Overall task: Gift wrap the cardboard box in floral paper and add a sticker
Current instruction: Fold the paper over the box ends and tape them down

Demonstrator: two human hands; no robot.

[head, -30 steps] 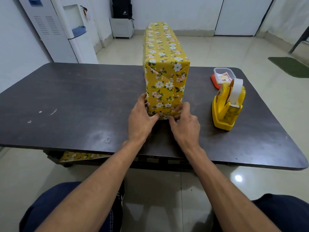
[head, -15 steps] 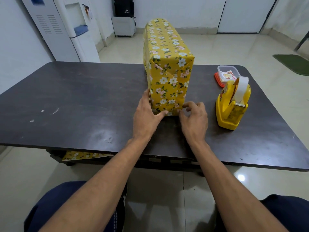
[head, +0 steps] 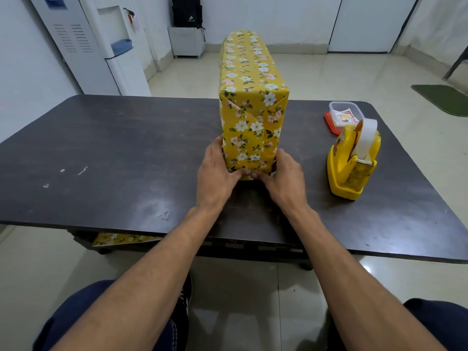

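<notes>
The tall cardboard box wrapped in yellow floral paper (head: 253,102) stands upright at the middle of the dark rectangular wooden table (head: 114,153), its near end face turned toward the person. On that face the side flaps already lie folded in as overlapping triangles. The left hand (head: 215,173) cups the lower left corner and the right hand (head: 285,177) cups the lower right; their fingers (head: 239,173) are curled in and pressed against the bottom edge of the paper, apparently pinning the last lower flap so the fold stays sharp until tape goes on. Whether a flap is actually pinched between them I cannot tell.

At about three o'clock from the box, near but apart, sits the yellow plastic tape dispenser with a white roll (head: 353,160), within easy reach of the right hand. Just beyond it, toward two o'clock, a small clear plastic container on an orange lid (head: 343,115) holds what look like stickers, waiting for the final step.
</notes>
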